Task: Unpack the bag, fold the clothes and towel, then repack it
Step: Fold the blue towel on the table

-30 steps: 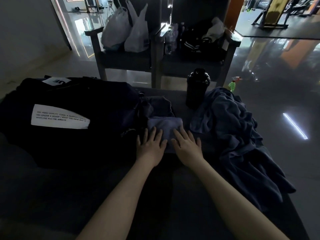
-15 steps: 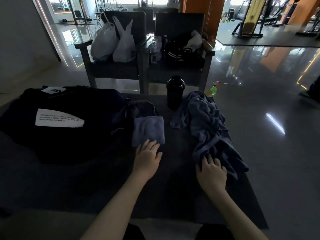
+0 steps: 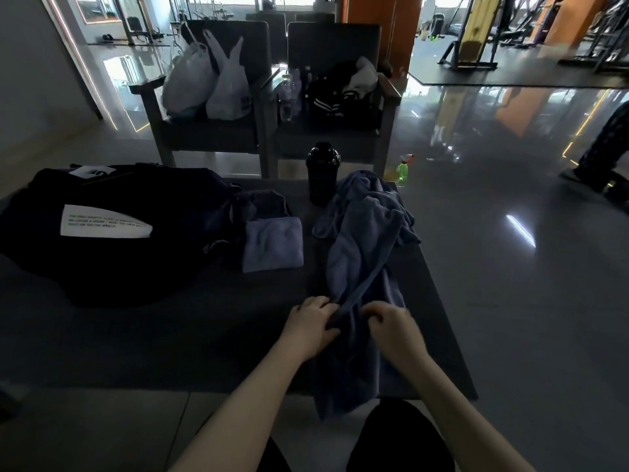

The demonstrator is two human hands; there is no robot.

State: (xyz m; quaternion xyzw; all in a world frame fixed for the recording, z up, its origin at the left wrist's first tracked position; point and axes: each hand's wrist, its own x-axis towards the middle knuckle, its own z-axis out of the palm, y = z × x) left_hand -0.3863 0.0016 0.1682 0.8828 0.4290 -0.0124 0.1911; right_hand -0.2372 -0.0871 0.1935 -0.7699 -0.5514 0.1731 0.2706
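Note:
A large black bag [image 3: 112, 229] with a white printed label lies on the left of the dark table [image 3: 211, 335]. Beside it sits a small folded blue-grey cloth [image 3: 274, 245], with a darker folded piece behind it. A long crumpled blue towel [image 3: 364, 240] runs from the table's middle right down over the near edge. My left hand [image 3: 311, 327] and my right hand [image 3: 394, 327] both pinch a bunched strip of this towel near the front of the table.
A black shaker bottle [image 3: 322, 173] stands behind the towel. Two dark chairs beyond the table carry white plastic bags [image 3: 211, 86] and a dark bag with clothes [image 3: 343, 93]. A green spray bottle [image 3: 402, 170] stands on the glossy floor. A person's leg [image 3: 602, 148] shows at far right.
Both hands left the folded cloth. My right hand reached the towel first, then my left joined it. The towel has been dragged toward me and over the near edge.

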